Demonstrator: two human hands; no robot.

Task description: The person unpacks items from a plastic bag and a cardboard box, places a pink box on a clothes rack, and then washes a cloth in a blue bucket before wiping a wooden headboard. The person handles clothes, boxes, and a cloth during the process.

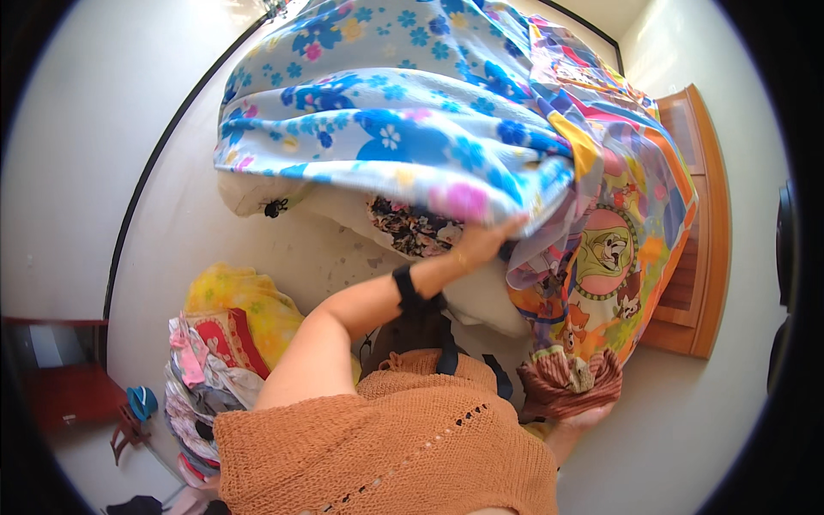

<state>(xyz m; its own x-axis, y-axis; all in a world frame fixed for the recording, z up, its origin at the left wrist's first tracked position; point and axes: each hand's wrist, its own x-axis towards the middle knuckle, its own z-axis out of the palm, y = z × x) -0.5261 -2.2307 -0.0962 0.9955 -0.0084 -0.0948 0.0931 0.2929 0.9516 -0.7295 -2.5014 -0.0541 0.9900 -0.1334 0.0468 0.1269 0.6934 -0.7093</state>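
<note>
My left hand [486, 244] reaches across to the right with its fingers on the near lower corner of a white blanket [386, 135] printed with blue and pink flowers. Motion blurs the fingers and that corner, and the blanket spreads from there to the top of the view. Low on the right, my right hand [587, 418] holds a bunched brown striped cloth [541, 386], which covers most of its fingers. Just above that cloth hangs a colourful sheet [605, 251] with cartoon animals, overlapping the blanket's right side. A dark floral cloth [412, 228] peeks out from under the blanket.
A wooden headboard-like panel [698, 257] stands at the right against the wall. Yellow fabric [238, 296], a red patterned cloth [228, 341] and other piled textiles lie at the lower left. Beyond them are a dark red table [71, 393] and a blue round object [141, 402].
</note>
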